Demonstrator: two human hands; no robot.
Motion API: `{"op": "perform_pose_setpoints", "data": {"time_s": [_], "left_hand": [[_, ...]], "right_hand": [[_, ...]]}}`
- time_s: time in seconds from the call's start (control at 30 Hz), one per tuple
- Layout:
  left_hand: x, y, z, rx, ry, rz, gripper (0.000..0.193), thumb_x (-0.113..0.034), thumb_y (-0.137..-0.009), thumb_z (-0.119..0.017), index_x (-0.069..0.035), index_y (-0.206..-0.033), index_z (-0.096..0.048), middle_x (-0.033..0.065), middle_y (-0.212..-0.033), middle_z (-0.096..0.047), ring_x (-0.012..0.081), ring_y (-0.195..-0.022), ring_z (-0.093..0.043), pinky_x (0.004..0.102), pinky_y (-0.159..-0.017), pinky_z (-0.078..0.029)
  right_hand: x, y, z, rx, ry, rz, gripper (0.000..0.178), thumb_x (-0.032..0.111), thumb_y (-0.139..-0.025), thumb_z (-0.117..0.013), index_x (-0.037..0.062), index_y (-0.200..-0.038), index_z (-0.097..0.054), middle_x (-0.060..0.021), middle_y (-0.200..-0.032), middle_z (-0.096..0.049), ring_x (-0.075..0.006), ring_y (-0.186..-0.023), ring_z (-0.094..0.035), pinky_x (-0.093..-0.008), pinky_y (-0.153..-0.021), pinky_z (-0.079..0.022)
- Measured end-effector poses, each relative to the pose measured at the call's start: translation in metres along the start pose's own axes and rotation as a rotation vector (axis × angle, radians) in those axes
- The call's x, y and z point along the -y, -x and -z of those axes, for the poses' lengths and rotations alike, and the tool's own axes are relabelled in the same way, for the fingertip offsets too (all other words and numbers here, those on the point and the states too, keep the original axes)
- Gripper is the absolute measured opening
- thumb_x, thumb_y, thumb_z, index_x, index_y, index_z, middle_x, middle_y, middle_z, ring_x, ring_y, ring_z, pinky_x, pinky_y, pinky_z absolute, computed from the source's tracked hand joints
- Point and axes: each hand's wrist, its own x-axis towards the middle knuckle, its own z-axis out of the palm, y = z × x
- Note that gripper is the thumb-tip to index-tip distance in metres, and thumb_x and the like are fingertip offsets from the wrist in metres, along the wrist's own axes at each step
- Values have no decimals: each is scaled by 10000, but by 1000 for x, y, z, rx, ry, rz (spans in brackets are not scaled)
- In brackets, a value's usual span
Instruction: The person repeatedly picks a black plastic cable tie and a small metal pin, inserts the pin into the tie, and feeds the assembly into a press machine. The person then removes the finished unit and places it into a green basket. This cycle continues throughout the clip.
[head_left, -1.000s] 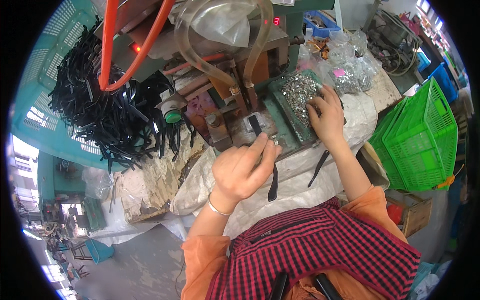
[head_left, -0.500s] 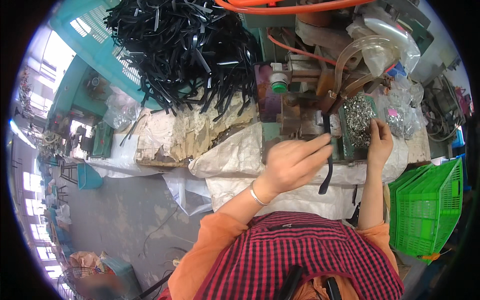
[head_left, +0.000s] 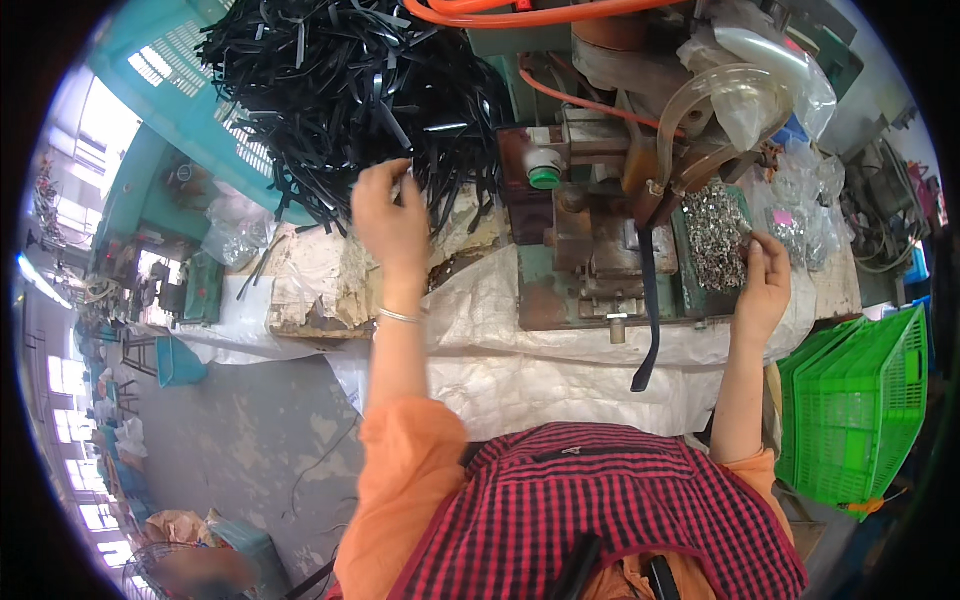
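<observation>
At the front edge of a large heap of black strips (head_left: 350, 100), the left hand (head_left: 388, 225) is bent over with thumb and forefinger curled toward each other; it is slightly blurred, so I cannot tell whether a strip is pinched between them. Across the bench, the right hand (head_left: 763, 290) rests by the near right corner of a green tray (head_left: 708, 303), its thumb and fingertips close together beside the pile of small metal pieces (head_left: 713, 240). Whether they grip a piece is too small to make out.

Between the hands, one black strip (head_left: 650, 310) has its upper end at the working head of the machine (head_left: 575, 225) and hangs down over the white sheet (head_left: 520, 380) along the bench front, with neither hand on it.

As far as this view goes, the work seems well short of finished: a single strip sits at the machine, while the heap beside the turquoise basket (head_left: 150, 110) is thick with loose ones and the tray holds plenty of metal pieces. Whether the strip at the machine already carries a piece is hidden under the head.
</observation>
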Motion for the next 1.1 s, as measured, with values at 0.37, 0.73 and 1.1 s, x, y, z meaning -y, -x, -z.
{"op": "perform_pose_setpoints", "data": {"time_s": [0.37,0.73,1.1], "left_hand": [[116,27,-46,433,-407,208,210,-273,-856,-758,-97,-969,-749,127,-913,-731,346,-880,-702,448,-782,-544],[10,71,6,417,772,566,258,-53,-1005,-620,14,-1251,-654,81,-1051,-726,107,-879,-698,229,-787,-555],[-160,-12,53,109,947,-24,115,-23,-972,-656,55,-1050,-624,208,-979,-725,189,-731,-696,252,-609,-575]], "right_hand": [[25,33,-1,25,75,-45,181,2,-946,-679,-27,-1115,-738,-70,-1089,-732,-124,-986,-654,-254,-915,-494],[78,25,-99,233,-224,69,339,-16,-885,-718,-27,-1212,-629,-70,-1071,-700,-121,-969,-658,-265,-893,-509],[113,37,-107,281,-572,-287,412,-7,-909,-689,-45,-1299,-561,-91,-1116,-698,-122,-1026,-646,-280,-954,-491]]}}
